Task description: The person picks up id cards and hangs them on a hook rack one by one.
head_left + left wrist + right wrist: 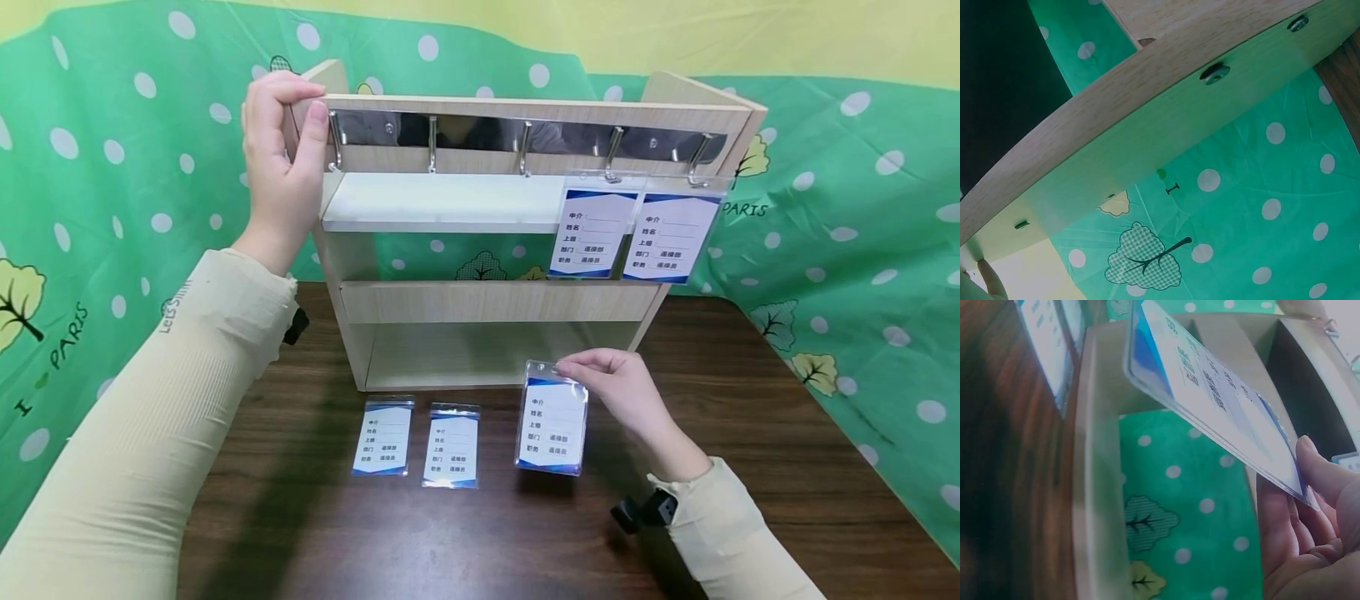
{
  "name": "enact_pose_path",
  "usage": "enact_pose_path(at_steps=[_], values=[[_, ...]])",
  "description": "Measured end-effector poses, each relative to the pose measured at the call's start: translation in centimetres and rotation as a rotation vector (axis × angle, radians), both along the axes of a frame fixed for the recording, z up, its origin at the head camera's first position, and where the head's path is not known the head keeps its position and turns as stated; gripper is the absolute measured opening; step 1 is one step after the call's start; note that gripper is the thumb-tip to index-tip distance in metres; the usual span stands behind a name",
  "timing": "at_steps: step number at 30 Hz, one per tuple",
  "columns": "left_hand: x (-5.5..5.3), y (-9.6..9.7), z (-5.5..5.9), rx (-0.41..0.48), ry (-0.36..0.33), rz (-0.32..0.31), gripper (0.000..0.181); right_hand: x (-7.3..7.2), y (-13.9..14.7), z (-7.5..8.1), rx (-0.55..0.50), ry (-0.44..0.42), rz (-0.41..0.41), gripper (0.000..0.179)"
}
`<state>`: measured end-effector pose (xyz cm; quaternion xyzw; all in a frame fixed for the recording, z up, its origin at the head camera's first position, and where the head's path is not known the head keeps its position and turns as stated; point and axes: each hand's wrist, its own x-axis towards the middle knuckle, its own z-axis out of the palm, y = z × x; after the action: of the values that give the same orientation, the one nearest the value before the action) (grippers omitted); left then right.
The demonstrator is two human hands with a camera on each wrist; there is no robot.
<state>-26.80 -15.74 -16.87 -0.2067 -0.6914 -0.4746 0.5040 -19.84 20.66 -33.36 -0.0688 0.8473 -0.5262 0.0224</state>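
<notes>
My right hand (637,400) pinches a plastic-sleeved name badge (552,425) by its top right corner, thumb on the front and fingers behind. The badge is lifted over the table, its printed side facing me; in the right wrist view it is seen at a slant. With my left hand (281,158) I grip the top left corner of a light wooden shelf (495,302), fingers curled over the side panel. Two more badges, a left one (596,233) and a right one (671,237), hang from the two rightmost hooks of the metal hook strip (476,133).
Two badges, one on the left (382,437) and one beside it (451,447), lie on the dark wooden table (337,542) before the shelf. Three hooks on the left bear nothing. A white board (442,200) lies under the strip. Green dotted cloth (112,208) hangs behind.
</notes>
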Motion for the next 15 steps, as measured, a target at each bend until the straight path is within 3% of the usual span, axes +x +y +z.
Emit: enact_pose_path(at_steps=[9, 15], values=[[0.2, 0.0, 0.1, 0.002, 0.002, 0.003, 0.021, 0.1, -0.7, 2.3, -0.046, 0.066, -0.008, 0.031], [0.1, 0.0, 0.0, 0.0, -0.001, 0.004, 0.022, 0.3, -0.9, 3.7, 0.011, 0.098, -0.011, 0.032]])
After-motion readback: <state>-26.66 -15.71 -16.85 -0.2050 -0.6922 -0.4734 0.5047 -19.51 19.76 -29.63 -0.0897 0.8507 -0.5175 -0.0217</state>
